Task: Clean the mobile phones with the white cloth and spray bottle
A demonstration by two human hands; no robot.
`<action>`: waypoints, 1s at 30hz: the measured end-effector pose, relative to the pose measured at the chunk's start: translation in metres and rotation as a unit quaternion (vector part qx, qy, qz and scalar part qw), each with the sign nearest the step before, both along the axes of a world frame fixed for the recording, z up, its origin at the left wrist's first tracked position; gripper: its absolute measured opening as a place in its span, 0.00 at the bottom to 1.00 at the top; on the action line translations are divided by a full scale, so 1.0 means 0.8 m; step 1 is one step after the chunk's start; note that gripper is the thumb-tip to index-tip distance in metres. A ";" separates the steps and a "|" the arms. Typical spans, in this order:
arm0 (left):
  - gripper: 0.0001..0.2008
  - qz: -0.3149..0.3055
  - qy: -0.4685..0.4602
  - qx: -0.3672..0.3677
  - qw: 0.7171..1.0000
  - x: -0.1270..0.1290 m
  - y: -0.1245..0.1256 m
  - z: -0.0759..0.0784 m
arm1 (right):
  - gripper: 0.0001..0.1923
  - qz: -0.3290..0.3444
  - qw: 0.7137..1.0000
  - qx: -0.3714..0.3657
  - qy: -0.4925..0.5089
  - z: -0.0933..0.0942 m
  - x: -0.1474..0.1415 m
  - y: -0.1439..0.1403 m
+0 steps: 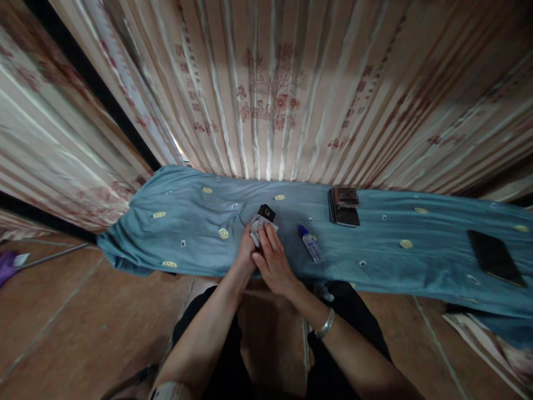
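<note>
Standing by the counter [137,239]; it's draped in a teal sheet with small yellow and white motifs. Person is at the near edge, dark-clad legs [341,344] below it, both hands together in front of the body.

Work item: small black block [266,212], up between the hands over the near half of the counter. Its far end sticks out of a grey cloth [257,229].

Left hand [246,247]: around the block and cloth from the left, gripping the block; most of its fingers are hidden. Right hand [272,265]: fingers laid nearly straight over the cloth, can't tell if they pinch it. Silver bracelet [326,324] on the right wrist.

Just right of the hands: clear bottle [313,249], blue cap, on its side, cap pointing to the far left. Further right, toward the back: stack of dark flat items [343,214], top partly pixelated. Well apart, near the right end: black flat slab [495,258], lying flat.

Printed curtain [270,83] hangs behind the counter. Brown tiled floor [75,322] below.
</note>
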State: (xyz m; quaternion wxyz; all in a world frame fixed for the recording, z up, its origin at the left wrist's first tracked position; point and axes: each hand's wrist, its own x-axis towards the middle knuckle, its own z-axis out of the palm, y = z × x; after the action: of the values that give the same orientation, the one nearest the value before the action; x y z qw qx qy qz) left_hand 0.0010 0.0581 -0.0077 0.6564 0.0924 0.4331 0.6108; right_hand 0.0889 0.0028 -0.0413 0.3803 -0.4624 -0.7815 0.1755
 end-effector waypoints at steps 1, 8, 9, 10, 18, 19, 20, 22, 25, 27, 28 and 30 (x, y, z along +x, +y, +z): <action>0.08 -0.002 -0.002 0.013 1.000 0.005 -0.005 0.003 | 0.34 -0.013 1.000 0.001 0.001 0.001 0.003 0.005; 0.09 -0.058 -0.054 0.013 0.997 0.024 -0.023 0.017 | 0.33 -0.108 0.992 -0.012 0.068 0.010 0.024 0.042; 0.08 -0.058 -0.051 0.008 0.997 0.023 -0.022 0.016 | 0.33 -0.113 0.990 -0.021 0.087 0.011 0.027 0.046; 0.07 -0.059 -0.046 0.006 0.997 0.022 -0.020 0.015 | 0.33 -0.117 0.987 -0.031 0.107 0.012 0.030 0.049; 0.06 -0.070 -0.025 -0.010 0.997 0.015 -0.017 0.009 | 0.31 -0.135 0.945 -0.119 0.271 0.008 0.041 0.071; 0.06 -0.066 -0.026 -0.015 0.997 0.016 -0.016 0.010 | 0.30 -0.132 0.937 -0.131 0.296 0.007 0.040 0.072; 0.07 -0.060 -0.027 -0.020 0.998 0.017 -0.016 0.012 | 0.30 -0.126 0.927 -0.142 0.324 0.006 0.039 0.072; 0.08 -0.043 -0.031 -0.025 0.998 0.019 -0.015 0.017 | 0.29 -0.109 0.898 -0.172 0.390 0.006 0.035 0.071; 0.10 -0.026 -0.035 -0.026 0.999 0.022 -0.014 0.026 | 0.28 -0.076 0.840 -0.219 0.490 0.008 0.028 0.065; 0.12 -0.021 -0.042 -0.023 0.999 0.023 -0.013 0.030 | 0.28 -0.047 0.803 -0.249 0.539 0.011 0.023 0.059; 0.13 -0.019 -0.045 -0.019 0.999 0.024 -0.013 0.032 | 0.27 -0.031 0.787 -0.262 0.558 0.013 0.020 0.056; 0.13 -0.013 -0.044 -0.009 0.999 0.025 -0.010 0.032 | 0.25 -0.001 0.755 -0.288 0.588 0.015 0.015 0.049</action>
State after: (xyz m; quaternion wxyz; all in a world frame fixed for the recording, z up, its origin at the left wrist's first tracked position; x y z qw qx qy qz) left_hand 0.0206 0.0497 0.0179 0.6837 0.0647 0.4079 0.6016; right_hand 0.1008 0.0419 -0.0290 0.6138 -0.3563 -0.3158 0.6297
